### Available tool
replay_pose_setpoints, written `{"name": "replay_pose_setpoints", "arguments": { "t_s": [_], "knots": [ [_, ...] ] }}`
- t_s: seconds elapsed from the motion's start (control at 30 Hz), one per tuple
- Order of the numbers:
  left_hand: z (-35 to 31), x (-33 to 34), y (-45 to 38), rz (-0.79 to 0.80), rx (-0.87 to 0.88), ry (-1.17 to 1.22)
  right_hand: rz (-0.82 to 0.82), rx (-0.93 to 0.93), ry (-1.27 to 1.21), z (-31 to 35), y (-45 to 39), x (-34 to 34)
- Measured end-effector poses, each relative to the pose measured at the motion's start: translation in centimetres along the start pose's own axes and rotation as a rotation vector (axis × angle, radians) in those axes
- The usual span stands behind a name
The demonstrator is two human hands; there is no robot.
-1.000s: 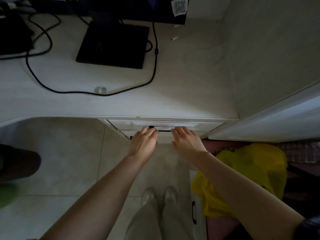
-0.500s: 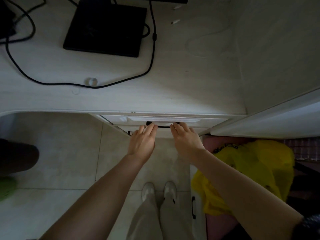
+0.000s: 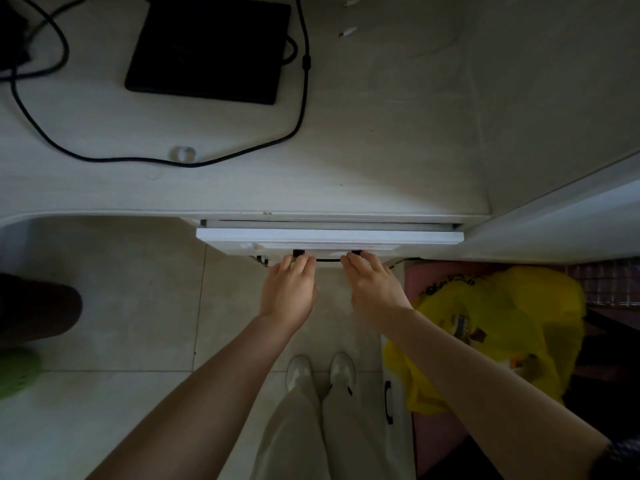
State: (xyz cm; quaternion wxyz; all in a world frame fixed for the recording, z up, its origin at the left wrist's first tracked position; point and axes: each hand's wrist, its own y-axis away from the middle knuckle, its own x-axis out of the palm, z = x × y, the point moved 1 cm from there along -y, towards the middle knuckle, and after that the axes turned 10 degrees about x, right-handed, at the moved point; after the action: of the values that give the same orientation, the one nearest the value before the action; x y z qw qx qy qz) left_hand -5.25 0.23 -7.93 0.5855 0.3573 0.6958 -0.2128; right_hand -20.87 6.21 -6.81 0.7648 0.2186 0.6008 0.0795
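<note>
left hand [image 3: 289, 293], right hand [image 3: 373, 292], both gripping drawer handle [image 3: 328, 260]

Monitor base [image 3: 207, 50], cable [image 3: 305, 81] on desk [image 3: 381, 150]; yellow bag [image 3: 519, 306].

White desk [image 3: 398, 150] bears a monitor base [image 3: 207, 46] and black cable [image 3: 306, 62]

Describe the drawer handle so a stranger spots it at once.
Under the front edge of the pale desk, a white drawer stands slightly open. On its front is the handle, a thin black bar with the left hand and right hand gripping its ends. Nothing else on that white front is dark.
</note>
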Motion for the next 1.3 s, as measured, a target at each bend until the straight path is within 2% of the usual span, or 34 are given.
{"name": "replay_pose_setpoints", "arguments": {
  "t_s": [0.13,0.23,0.5,0.57,0.7,0.8,0.9,1.07,1.3],
  "knots": [
    [-0.2,-1.9,0.4,-0.188,0.102,-0.069,0.026,0.009,0.01,0.3,0.7,0.0],
    [0.1,-3.5,0.2,-0.322,0.097,-0.098,0.053,0.015,0.028,0.5,0.9,-0.2],
    [2.5,-3.1,-1.1,-0.189,0.034,-0.096,0.063,0.006,0.081,0.7,1.1,-0.6],
    [2.3,-3.0,-1.1,-0.186,0.014,-0.084,-0.004,-0.044,0.075,0.8,1.1,-1.3],
    [2.1,-2.9,-1.2,-0.187,-0.002,-0.054,-0.328,-0.173,0.042,0.2,1.4,-2.9],
    [2.4,-2.9,-1.2,-0.198,0.005,-0.047,-0.431,-0.179,0.065,-0.6,1.4,-4.0],
    [2.4,-3.1,-1.3,-0.206,0.006,-0.054,-0.408,-0.104,0.096,-1.7,0.8,-4.2],
    [2.2,-3.2,-0.8,-0.22,0.003,-0.047,-0.217,0.012,0.117,-2.9,0.7,-4.0],
    [1.1,-2.8,2.1,-0.226,0.03,-0.055,-0.13,0.01,0.179,-2.9,3.3,-3.5]
  ]
}}
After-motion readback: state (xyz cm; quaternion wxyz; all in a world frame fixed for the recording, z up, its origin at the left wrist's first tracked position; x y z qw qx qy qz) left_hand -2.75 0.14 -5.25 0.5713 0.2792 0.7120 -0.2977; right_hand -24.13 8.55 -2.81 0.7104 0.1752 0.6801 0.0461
